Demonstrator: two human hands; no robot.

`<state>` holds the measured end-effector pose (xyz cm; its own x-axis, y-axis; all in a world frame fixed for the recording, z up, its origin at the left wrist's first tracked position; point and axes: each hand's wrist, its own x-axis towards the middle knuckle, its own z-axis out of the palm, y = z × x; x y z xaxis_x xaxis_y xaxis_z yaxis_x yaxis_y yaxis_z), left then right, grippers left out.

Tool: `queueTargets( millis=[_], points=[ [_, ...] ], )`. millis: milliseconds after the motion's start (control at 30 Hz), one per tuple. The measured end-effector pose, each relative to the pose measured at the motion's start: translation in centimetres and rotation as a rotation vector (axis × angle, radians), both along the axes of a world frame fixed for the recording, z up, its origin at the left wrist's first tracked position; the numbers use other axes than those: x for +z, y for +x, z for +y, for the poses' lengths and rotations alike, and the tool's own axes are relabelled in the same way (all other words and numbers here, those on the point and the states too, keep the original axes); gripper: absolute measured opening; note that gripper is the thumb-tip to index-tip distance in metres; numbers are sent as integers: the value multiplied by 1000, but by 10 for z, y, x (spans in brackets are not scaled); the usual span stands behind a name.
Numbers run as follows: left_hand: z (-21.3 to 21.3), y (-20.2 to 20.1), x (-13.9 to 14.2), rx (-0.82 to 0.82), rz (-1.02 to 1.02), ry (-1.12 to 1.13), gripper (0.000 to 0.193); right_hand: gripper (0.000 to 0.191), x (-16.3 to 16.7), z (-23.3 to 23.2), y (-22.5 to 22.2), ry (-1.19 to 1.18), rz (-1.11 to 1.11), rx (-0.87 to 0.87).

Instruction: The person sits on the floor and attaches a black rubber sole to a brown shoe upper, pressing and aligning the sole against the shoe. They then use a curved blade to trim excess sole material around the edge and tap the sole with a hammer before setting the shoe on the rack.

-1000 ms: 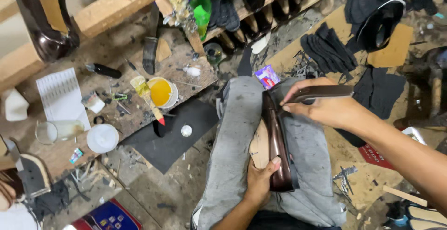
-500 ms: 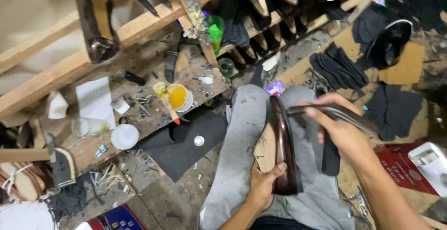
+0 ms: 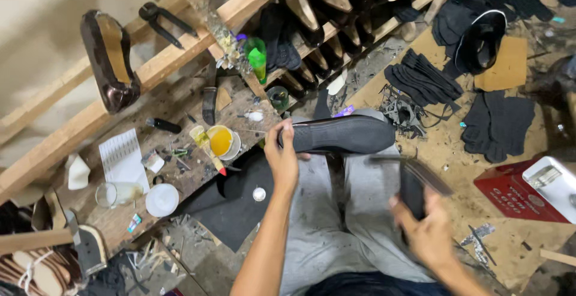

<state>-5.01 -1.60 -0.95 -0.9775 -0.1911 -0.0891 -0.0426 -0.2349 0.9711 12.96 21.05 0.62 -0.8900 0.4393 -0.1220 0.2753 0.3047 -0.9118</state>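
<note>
The left hand (image 3: 283, 159) is gripping the near end of a dark shoe (image 3: 339, 134), holding it sole-up over the lap, just right of the cluttered bench (image 3: 180, 176) with its yellow glue pot (image 3: 222, 141). The right hand (image 3: 429, 236) is closing around a thin dark tool (image 3: 414, 179), blurry, so I can't tell exactly what it is. I'm guessing the shoe is light and fairly stiff with a grippy textured sole, so pinching it at the end or waist is looking safest.
</note>
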Motion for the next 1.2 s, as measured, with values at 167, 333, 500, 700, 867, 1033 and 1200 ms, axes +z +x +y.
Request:
queueTargets(
  millis=[167, 333, 500, 700, 867, 1033, 1200],
  points=[
    [11, -26, -25, 97, -121, -7, 32, 31, 77, 38, -11, -248, 707, 67],
    [8, -37, -46, 168, 144, -109, 32, 42, 40, -2, -56, -180, 1090, -59],
    [4, -40, -46, 157, 63, -168, 28, 18, 15, 7, -70, -83, 61, -31],
    [4, -37, -44, 199, 110, -234, 25, 18, 12, 4, -56, -443, 1145, -148],
    [4, -38, -43, 210, 69, -196, 26, 28, 0, 5, -56, -87, -110, -82],
    [7, -35, -38, 234, 78, -271, 26, 23, 5, -9, -43, -395, 652, -184],
    [6, -32, -33, 213, 138, -267, 27, 23, 2, -22, -58, 24, 44, 41]
  ],
)
